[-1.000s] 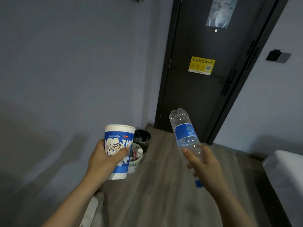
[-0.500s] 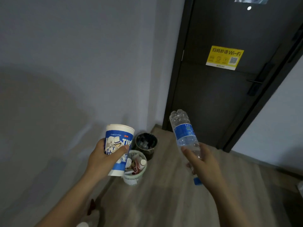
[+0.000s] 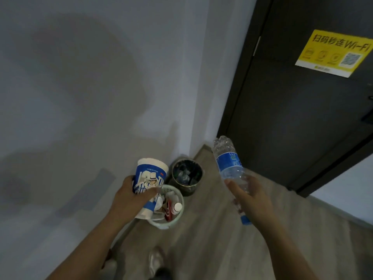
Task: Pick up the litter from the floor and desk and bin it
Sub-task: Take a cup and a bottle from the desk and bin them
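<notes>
Currently the blue-and-white printed paper cup (image 3: 150, 178) is hanging upright just above the pale round litter bin (image 3: 161, 226), with the left hand (image 3: 129, 199) curling fingers and thumb round its side. The right hand (image 3: 250, 201) is gripping the clear plastic water bottle (image 3: 228, 164) near its blue cap, base tilting up and away. Both that bin and the dark round bin (image 3: 188, 189) are lying below and to its left, so the left hand is nearer.

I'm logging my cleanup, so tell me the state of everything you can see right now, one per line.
Cup: gripped by left hand, roughly upright.
Bottle: gripped by right hand, cap end down.
White bin: nearly full of litter.
Black bin: partly filled.
Door: shut.
</notes>
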The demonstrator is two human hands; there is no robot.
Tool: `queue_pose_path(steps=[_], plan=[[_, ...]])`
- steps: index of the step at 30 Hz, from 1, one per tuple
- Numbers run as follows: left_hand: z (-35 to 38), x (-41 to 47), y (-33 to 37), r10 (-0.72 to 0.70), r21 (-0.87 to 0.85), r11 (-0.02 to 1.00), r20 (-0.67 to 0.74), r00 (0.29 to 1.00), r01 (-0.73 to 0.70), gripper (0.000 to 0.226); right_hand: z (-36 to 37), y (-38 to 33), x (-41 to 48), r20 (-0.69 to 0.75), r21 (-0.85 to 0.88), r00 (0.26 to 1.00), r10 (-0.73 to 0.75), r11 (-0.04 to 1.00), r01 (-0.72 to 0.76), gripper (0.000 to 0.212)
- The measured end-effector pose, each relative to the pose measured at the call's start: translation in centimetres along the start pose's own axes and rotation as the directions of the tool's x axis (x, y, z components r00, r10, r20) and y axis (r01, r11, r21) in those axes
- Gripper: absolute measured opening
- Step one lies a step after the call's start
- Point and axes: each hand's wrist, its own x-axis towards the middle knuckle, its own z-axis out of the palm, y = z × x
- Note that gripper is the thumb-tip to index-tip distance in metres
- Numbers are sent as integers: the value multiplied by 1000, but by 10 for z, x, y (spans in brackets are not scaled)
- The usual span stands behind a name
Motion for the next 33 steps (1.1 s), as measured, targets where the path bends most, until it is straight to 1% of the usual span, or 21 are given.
queue_pose_path(steps=[3, 6, 8, 12, 17, 23, 28, 30, 33], plan=[[10, 50, -4, -34, 42, 999, 25, 999, 33, 49, 14, 4, 46, 6, -49, 999, 44, 998, -44, 54], [19, 104, -14, -117, 76, 991, 72, 991, 111, 47, 30, 7, 89, 25, -121, 995, 98, 988, -94, 58], [25, 139, -23, -182, 103, 980, 115, 977, 170, 47, 42, 9, 119, 33, -164, 988, 149, 976, -141, 59], [38, 204, -41, -318, 204, 938, 189, 929, 279, 55, 68, 13, 174, 37, -234, 968, 250, 944, -235, 57], [58, 267, -70, -384, 319, 898, 227, 895, 304, 55, 99, 31, 229, 55, -276, 943, 328, 913, -302, 66], [94, 319, -113, -456, 464, 826, 214, 864, 321, 39, 129, 69, 296, 83, -315, 903, 421, 871, -377, 70], [124, 351, -161, -494, 539, 778, 207, 844, 323, 48, 157, 112, 348, 146, -364, 858, 492, 833, -416, 68], [138, 366, -181, -517, 537, 766, 190, 835, 352, 49, 170, 135, 369, 183, -407, 844, 503, 821, -401, 67], [162, 388, -214, -547, 538, 745, 158, 822, 393, 48, 191, 170, 401, 203, -445, 842, 499, 813, -375, 69]])
